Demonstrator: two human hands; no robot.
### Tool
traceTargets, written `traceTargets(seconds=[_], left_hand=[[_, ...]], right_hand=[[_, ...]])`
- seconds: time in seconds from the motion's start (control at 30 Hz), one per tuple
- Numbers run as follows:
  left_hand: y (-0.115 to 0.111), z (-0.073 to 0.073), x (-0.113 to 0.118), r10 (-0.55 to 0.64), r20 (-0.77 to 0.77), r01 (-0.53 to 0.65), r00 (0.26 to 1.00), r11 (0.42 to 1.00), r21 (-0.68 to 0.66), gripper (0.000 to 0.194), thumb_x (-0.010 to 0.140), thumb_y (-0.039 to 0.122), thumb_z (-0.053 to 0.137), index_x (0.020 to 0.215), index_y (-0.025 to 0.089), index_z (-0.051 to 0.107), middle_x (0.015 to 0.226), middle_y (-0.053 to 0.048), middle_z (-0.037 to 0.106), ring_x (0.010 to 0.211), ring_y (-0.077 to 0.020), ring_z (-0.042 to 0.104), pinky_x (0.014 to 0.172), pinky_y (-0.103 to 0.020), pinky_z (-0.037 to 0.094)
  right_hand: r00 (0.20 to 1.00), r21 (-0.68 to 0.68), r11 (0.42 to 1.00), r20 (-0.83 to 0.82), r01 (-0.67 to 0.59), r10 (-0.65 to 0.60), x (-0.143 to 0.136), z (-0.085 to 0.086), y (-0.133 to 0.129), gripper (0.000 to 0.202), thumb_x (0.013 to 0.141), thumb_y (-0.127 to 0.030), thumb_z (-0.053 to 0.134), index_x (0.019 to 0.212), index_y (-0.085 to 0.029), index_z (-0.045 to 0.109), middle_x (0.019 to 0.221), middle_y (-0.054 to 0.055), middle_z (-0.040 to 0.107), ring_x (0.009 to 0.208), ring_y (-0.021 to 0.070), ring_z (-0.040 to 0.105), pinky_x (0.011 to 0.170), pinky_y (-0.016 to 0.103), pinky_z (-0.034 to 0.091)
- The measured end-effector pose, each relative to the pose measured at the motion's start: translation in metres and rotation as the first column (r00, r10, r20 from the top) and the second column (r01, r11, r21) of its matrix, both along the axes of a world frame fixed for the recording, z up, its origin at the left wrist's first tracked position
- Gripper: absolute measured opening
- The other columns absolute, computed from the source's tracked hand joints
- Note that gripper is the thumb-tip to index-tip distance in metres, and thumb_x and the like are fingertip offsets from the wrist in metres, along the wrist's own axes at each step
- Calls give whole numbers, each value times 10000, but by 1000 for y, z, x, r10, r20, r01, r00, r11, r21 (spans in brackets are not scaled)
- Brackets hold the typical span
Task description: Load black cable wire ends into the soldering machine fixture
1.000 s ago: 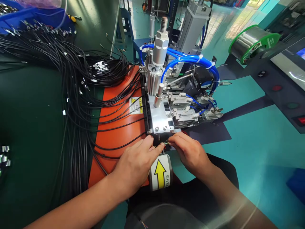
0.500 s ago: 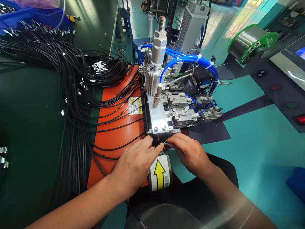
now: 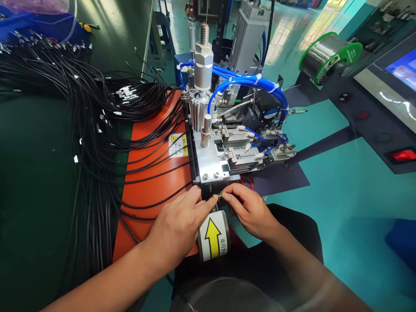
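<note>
Thin coloured wires (image 3: 219, 196), some red and green, show at the near end of a metal machine (image 3: 208, 164). My right hand (image 3: 250, 210) pinches these wires between thumb and fingertips. From the left, my left hand (image 3: 182, 219) reaches in with its index finger against the wires and its other fingers bent at the machine's edge. Its thumb and whatever it grips are mostly hidden. Just below the fingertips sits a white label with a yellow arrow (image 3: 212, 238). Black cables (image 3: 156, 201) run over an orange cover (image 3: 146, 182) into the machine's left side.
A large bundle of black cables (image 3: 94, 173) covers the dark green table (image 3: 29, 182) at left. Blue air tubes (image 3: 253, 80) arch over the machine. A solder wire spool (image 3: 328, 56) and a control panel (image 3: 390, 130) with a red lit switch (image 3: 403, 155) stand at right.
The view has shifted slightly, so the machine sits further left. My right thumb and fingers have come closer together on the wires; my left hand keeps its place at the machine's edge.
</note>
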State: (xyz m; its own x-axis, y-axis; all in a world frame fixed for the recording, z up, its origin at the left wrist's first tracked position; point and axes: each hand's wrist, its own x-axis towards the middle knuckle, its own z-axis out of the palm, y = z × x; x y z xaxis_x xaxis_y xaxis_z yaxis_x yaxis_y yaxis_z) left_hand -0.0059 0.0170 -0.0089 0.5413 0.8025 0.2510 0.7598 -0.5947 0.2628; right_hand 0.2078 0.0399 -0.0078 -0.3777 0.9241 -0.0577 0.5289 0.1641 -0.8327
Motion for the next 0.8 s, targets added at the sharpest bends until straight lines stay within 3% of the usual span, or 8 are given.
traceTargets(seconds=[0.27, 0.4, 0.6, 0.8], left_hand=[[-3, 0, 2, 53, 190, -41, 980, 997, -71, 331, 926, 98, 428, 1202, 164, 599, 901, -57, 491, 777, -152, 549, 646, -253, 521], [-3, -1, 2, 91, 289, -61, 953, 992, -110, 321, 936, 77, 416, 1189, 148, 601, 937, -70, 492, 843, -159, 543, 726, -273, 525], [-3, 4, 4, 56, 299, -21, 953, 993, -120, 225, 956, 181, 495, 1139, 156, 623, 896, -50, 520, 803, -146, 539, 735, -275, 497], [-2, 6, 5, 56, 317, -18, 947, 992, -121, 166, 958, 204, 500, 989, 159, 656, 842, -40, 558, 767, -142, 545, 721, -270, 495]], right_hand=[[995, 98, 992, -58, 85, -80, -10, -7, -11, 175, 991, -218, 431, 865, -201, 550, 829, 18, 572, 783, 154, 545, 733, 276, 431], [987, 128, 983, -108, 130, -117, -11, -3, -14, 179, 996, -223, 421, 861, -204, 537, 846, 23, 568, 772, 153, 538, 737, 283, 430], [984, 132, 982, -132, 137, -120, -7, 5, -18, 191, 998, -246, 435, 859, -203, 559, 860, 29, 579, 774, 153, 553, 734, 284, 441], [958, -72, 978, -197, 198, -208, -5, 3, -25, 188, 994, -326, 465, 991, -215, 617, 849, 26, 615, 728, 145, 570, 681, 275, 464]])
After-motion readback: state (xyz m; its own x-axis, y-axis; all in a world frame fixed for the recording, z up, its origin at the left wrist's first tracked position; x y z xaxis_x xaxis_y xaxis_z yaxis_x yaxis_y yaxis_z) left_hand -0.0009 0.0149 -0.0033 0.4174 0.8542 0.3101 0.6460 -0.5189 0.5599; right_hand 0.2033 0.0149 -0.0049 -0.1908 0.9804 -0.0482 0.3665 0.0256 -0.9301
